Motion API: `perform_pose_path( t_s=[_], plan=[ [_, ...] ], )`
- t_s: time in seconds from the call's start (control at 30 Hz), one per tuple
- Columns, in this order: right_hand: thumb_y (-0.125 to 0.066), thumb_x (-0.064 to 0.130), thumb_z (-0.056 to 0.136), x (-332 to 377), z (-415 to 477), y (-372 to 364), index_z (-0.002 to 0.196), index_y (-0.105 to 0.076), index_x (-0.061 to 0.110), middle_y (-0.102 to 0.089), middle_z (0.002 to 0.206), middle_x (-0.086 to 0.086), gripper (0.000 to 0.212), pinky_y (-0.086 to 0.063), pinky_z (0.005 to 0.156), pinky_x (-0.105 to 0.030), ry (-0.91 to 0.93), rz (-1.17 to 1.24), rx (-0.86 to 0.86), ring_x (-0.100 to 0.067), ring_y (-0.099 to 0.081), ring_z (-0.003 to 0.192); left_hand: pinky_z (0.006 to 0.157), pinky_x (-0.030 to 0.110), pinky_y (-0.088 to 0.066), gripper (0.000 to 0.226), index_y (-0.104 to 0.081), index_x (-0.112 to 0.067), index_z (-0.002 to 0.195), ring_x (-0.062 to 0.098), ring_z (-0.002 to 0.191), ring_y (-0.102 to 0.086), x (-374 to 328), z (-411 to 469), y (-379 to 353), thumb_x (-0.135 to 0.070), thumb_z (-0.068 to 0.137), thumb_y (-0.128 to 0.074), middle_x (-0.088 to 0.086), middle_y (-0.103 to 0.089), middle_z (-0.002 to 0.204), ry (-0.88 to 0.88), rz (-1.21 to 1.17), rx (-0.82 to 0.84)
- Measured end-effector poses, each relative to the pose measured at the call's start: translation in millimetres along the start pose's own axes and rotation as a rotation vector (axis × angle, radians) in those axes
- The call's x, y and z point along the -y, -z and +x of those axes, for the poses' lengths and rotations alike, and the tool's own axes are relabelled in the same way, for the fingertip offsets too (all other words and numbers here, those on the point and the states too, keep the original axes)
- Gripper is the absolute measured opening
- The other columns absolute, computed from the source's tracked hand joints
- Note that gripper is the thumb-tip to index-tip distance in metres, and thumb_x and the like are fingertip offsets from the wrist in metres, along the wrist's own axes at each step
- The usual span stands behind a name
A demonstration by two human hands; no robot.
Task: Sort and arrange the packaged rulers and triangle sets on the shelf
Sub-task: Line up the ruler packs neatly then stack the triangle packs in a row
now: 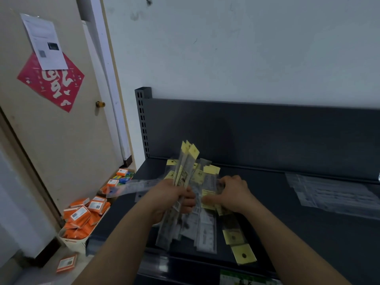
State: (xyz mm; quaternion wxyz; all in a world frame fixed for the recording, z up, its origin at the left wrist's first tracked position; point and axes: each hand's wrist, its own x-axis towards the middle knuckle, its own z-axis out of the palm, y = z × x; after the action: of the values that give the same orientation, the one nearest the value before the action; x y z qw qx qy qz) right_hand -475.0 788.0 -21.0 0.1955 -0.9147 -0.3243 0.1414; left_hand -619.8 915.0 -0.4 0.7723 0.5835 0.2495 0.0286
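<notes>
Head view: left hand (174,199) clutched ruler bundle (185,161); right hand (234,194) touched loose packets (206,229) beside it, grip unclear; headers (194,150) wanted aligning first.

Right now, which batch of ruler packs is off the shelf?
The bundle gripped by the left hand, tilted up; the pile under the right hand and the clear stack at right lie flat.

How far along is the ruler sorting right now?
Done: one flat stack of clear packs lies at the right of the shelf. In hand: the left hand grips a ruler bundle; the right hand rests on the loose pile. Left: that jumbled pile.
</notes>
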Motion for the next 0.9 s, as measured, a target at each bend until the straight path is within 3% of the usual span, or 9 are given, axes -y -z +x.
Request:
perform_pose_path(
  t_s=[0.07, 0.17, 0.27, 0.37, 0.47, 0.53, 0.6, 0.77, 0.9],
  plan=[
    [-0.071, 0.071, 0.062, 2, -1, -4, 0.137, -0.039, 0.017, -0.034, 0.138, -0.005, 0.098, -0.037, 0.106, -0.037, -0.013, 0.024, -0.016, -0.024, -0.031, 0.129, 0.054, 0.030, -0.027, 0.019, -0.044, -0.007, 0.094, 0.017, 0.059, -0.037, 1, 3, -3, 0.012, 0.093, -0.040, 0.010, -0.040, 0.073, -0.008, -0.027, -0.009],
    [-0.077, 0.063, 0.062, 1, 0, -6, 0.124, -0.046, 0.017, -0.037, 0.129, -0.003, 0.083, -0.045, 0.096, -0.035, -0.034, 0.124, -0.001, -0.022, -0.041, 0.121, 0.054, 0.030, -0.026, 0.022, -0.044, -0.009, 0.088, 0.016, 0.059, -0.035, 3, 5, -2, 0.013, 0.092, -0.038, 0.009, -0.039, 0.072, 0.003, -0.059, -0.014],
    [-0.080, 0.046, 0.069, -3, 1, -2, 0.087, -0.053, 0.013, -0.053, 0.098, -0.005, 0.046, -0.047, 0.061, -0.027, -0.036, 0.279, 0.014, -0.014, -0.057, 0.080, 0.056, 0.030, -0.024, 0.027, -0.040, -0.013, 0.084, 0.016, 0.061, -0.032, 6, 5, 0, 0.012, 0.093, -0.035, 0.008, -0.036, 0.072, 0.028, -0.135, -0.020],
    [-0.075, 0.026, 0.080, -9, 1, 3, 0.059, -0.042, 0.013, -0.044, 0.054, 0.000, 0.041, -0.034, 0.044, -0.022, -0.056, 0.429, -0.007, -0.008, -0.042, 0.043, 0.057, 0.030, -0.027, 0.027, -0.040, -0.013, 0.084, 0.016, 0.063, -0.034, 8, 4, 2, 0.011, 0.094, -0.036, 0.009, -0.038, 0.075, 0.028, -0.181, -0.016],
    [-0.062, 0.022, 0.090, -16, 3, 7, 0.065, -0.050, 0.005, -0.047, 0.063, -0.009, 0.032, -0.037, 0.051, -0.024, -0.094, 0.555, -0.076, -0.015, -0.046, 0.053, 0.056, 0.030, -0.033, 0.019, -0.043, -0.009, 0.088, 0.018, 0.064, -0.043, 6, 1, 3, 0.009, 0.094, -0.039, 0.012, -0.046, 0.077, -0.004, -0.201, -0.007],
    [-0.058, 0.022, 0.092, -18, 3, 12, 0.081, -0.063, -0.007, -0.060, 0.078, -0.017, 0.032, -0.048, 0.061, -0.033, -0.123, 0.751, -0.068, -0.023, -0.057, 0.068, 0.053, 0.032, -0.049, 0.006, -0.051, 0.002, 0.098, 0.026, 0.069, -0.061, 5, 0, 3, 0.004, 0.094, -0.047, 0.019, -0.066, 0.089, -0.026, -0.169, -0.083],
    [-0.057, 0.023, 0.094, -18, 2, 16, 0.096, -0.067, -0.006, -0.068, 0.090, -0.022, 0.030, -0.054, 0.070, -0.038, -0.138, 0.812, -0.047, -0.026, -0.062, 0.075, 0.052, 0.031, -0.056, 0.016, -0.055, 0.005, 0.109, 0.028, 0.075, -0.070, 5, 0, 2, 0.000, 0.094, -0.051, 0.023, -0.071, 0.099, -0.039, -0.154, -0.140],
    [-0.055, 0.021, 0.096, -20, -1, 18, 0.098, -0.067, -0.006, -0.071, 0.095, -0.022, 0.029, -0.055, 0.064, -0.032, -0.139, 0.801, -0.067, -0.024, -0.065, 0.071, 0.058, 0.032, -0.058, 0.018, -0.056, 0.005, 0.111, 0.029, 0.076, -0.071, 5, -1, 0, 0.000, 0.094, -0.051, 0.024, -0.071, 0.101, -0.067, -0.164, -0.152],
    [-0.056, 0.023, 0.096, -15, -5, 22, 0.094, -0.070, 0.002, -0.073, 0.091, -0.016, 0.025, -0.057, 0.073, -0.039, -0.059, 0.920, -0.027, -0.025, -0.068, 0.078, 0.061, 0.034, -0.059, 0.013, -0.060, 0.007, 0.101, 0.028, 0.076, -0.069, 6, 0, -9, 0.003, 0.088, -0.058, 0.024, -0.069, 0.095, -0.089, -0.184, -0.149]
  ],
)
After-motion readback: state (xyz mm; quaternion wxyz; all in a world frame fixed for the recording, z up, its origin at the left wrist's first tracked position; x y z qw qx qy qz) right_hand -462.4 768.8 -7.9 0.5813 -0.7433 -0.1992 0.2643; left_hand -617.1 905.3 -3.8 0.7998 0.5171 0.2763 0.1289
